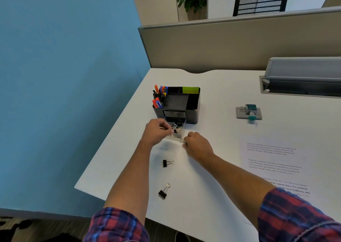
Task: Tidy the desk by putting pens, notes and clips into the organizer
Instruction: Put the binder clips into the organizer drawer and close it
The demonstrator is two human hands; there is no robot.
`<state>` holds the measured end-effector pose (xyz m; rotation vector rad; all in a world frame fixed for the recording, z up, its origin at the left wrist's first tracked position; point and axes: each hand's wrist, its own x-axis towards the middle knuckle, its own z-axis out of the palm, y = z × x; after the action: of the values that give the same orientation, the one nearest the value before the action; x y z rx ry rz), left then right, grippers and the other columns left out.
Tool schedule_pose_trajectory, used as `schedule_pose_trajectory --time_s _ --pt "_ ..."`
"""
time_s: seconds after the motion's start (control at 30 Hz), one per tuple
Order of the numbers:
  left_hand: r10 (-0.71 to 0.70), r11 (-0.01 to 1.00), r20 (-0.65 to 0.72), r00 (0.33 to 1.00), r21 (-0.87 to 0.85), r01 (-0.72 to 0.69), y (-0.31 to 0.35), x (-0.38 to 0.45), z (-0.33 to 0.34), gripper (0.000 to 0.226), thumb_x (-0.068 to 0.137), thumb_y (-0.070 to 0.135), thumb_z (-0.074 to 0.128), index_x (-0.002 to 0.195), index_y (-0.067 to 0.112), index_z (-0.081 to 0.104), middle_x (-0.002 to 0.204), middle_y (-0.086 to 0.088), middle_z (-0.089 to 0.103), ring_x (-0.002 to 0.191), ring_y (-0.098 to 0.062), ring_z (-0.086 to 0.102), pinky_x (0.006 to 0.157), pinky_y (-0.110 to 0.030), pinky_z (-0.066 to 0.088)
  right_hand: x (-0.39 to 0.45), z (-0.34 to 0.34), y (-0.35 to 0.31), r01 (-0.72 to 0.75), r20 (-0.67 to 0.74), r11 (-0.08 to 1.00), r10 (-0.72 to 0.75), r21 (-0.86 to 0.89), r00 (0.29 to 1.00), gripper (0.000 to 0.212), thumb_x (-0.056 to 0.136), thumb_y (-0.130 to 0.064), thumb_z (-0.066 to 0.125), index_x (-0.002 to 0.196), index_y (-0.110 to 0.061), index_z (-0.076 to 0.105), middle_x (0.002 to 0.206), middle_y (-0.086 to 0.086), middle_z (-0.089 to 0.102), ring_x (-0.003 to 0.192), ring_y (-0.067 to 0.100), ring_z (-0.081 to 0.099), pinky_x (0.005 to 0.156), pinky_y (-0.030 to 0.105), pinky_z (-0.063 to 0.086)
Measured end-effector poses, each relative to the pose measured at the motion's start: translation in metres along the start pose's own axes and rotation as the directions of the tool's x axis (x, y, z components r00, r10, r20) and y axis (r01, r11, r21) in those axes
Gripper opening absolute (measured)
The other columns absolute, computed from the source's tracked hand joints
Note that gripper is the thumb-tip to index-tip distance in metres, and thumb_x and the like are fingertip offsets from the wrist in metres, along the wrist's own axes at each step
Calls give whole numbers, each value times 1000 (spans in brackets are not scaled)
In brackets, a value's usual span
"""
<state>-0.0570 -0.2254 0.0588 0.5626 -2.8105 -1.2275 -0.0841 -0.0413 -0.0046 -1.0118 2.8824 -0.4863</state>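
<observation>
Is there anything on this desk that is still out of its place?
Yes. Two black binder clips lie loose on the desk, short of the organizer's pulled-out clear drawer that already holds clips.

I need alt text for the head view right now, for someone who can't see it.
Both hands work at a clear drawer of binder clips pulled out of a black desk organizer: the left hand pinches a clip over it, the right hand holds another beside it. Two black binder clips lie on the white desk.
</observation>
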Motion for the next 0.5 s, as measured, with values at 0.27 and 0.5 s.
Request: schedule_pose_trajectory --time_s 0.27,0.5 --pt "0 994 -146 989 105 16 8 6 24 8 88 18 76 88 16 69 80 4 65 74 -9 61 63 -15 44 1 -4 -3 39 73 994 -46 101 996 26 93 -26 59 112 -11 69 103 8 60 85 26 61 70 36 52" --pt "40 981 -199 979 193 -1 0 3 32 9 88 20 76 95 17 80 93 2 67 82 -13 60 71 -25 47 3 -4 4 140 72 978 -152 153 986 18 89 -18 63 99 -13 77 98 4 62 87 26 62 71 38 52"
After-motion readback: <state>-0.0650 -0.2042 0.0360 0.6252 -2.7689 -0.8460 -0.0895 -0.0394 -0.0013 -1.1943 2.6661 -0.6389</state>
